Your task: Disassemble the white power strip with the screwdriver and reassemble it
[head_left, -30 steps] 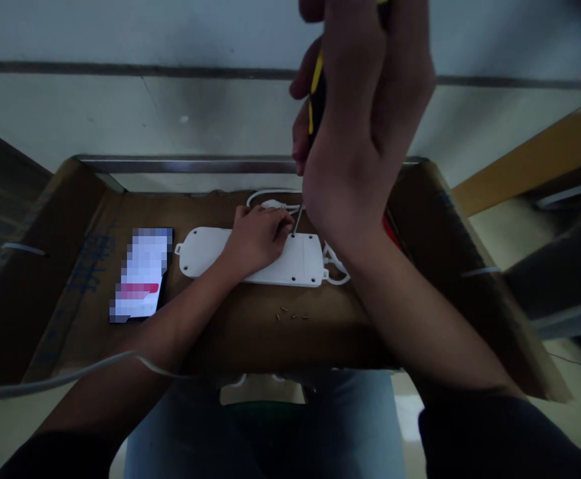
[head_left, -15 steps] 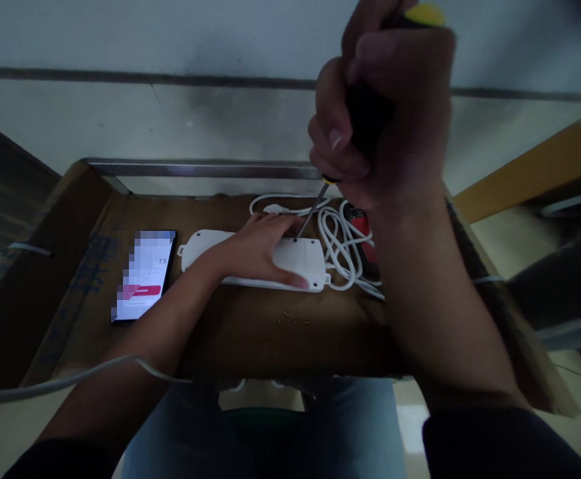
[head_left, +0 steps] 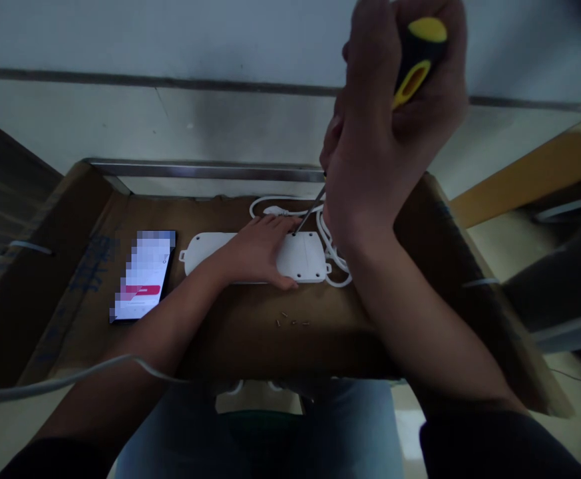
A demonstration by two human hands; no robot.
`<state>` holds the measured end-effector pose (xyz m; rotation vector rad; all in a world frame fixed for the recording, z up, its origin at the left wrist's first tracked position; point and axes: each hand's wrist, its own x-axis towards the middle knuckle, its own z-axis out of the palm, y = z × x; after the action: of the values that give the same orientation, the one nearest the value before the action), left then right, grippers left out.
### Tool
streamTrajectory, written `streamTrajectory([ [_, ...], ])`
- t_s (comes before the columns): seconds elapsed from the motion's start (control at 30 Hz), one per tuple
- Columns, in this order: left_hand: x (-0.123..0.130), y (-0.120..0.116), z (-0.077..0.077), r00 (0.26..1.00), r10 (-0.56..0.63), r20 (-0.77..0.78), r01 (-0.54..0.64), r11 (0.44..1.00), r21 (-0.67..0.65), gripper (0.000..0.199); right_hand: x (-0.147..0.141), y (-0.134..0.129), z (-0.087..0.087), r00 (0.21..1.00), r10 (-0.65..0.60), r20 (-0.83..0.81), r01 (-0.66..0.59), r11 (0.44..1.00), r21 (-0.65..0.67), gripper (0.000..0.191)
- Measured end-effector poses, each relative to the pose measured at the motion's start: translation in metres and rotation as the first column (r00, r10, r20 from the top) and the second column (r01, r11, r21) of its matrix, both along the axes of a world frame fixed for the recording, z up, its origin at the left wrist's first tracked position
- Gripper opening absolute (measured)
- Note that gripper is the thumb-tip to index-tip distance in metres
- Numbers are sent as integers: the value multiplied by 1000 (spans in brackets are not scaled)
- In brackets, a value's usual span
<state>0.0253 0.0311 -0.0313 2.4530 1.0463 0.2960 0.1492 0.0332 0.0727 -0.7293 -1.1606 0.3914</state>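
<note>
The right hand (head_left: 387,126) is closed tight around a screwdriver (head_left: 414,60), its yellow and black handle poking out of the fist. The thin metal shaft (head_left: 311,209) slants down past the side of the hand, and its tip meets a screw hole (head_left: 294,233) near one end of a white power strip (head_left: 304,259). The left hand (head_left: 257,253) lies open and flat across the strip, fingers spread, pressing it down just beside that hole (the fingertips come very close to the shaft). The strip lies flat on a sheet of brown cardboard (head_left: 235,346), with a few tiny screws (head_left: 290,321) grouped below it. A white cord (head_left: 275,198) loops behind the strip and partly disappears behind the right wrist. Off to the left of the strip sits a phone (head_left: 143,276), its screen lit but blurred (nothing on it can be read).
</note>
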Motion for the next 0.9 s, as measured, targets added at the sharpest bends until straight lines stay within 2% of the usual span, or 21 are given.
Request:
streamTrajectory([
  [0.1,0,2,-2,1000,-8,0,8,1000,10,111,-8,-1,-2,996,-48,-80,49,999,20,30],
  [0.2,-2,5,-2,999,-36,2,35,999,25,113,-3,3,-4,991,108,-82,-110,994,-21,26],
  [0.27,-3,6,-1,999,-45,-7,45,999,30,113,5,9,-4,983,182,4,-182,983,-39,24],
  [0.37,-5,8,1,998,-55,-22,55,998,23,114,18,22,-5,975,158,155,-171,983,71,21],
  [0.43,-6,9,1,998,-63,-17,64,998,23,116,23,32,-5,954,275,116,-285,955,83,18],
  [0.5,-6,10,0,998,-66,-3,66,998,23,117,25,37,-5,902,432,24,-433,901,39,16],
  [0.57,-6,10,-1,998,-60,5,60,998,20,118,24,34,-4,870,492,-16,-492,871,19,14],
  [0.67,-6,10,0,999,-48,-4,48,999,21,118,14,17,1,888,460,8,-460,888,-15,11],
  [0.7,-6,9,0,999,-45,-8,45,999,21,118,10,10,3,882,467,63,-461,883,-90,14],
  [0.73,-6,9,1,999,-44,-10,44,999,22,116,5,5,3,905,418,74,-413,908,-73,16],
  [0.77,-6,8,1,999,-42,-9,43,999,24,113,1,1,4,950,312,33,-312,950,9,19],
  [0.83,-5,8,2,999,-43,-2,43,999,28,109,-1,-2,4,988,154,-7,-153,986,69,21],
  [0.87,-5,8,1,999,-44,3,43,999,31,109,0,-1,4,992,123,22,-124,991,46,20],
  [0.9,-5,8,1,999,-45,8,45,998,34,109,4,0,5,979,168,113,-169,986,-6,19],
])
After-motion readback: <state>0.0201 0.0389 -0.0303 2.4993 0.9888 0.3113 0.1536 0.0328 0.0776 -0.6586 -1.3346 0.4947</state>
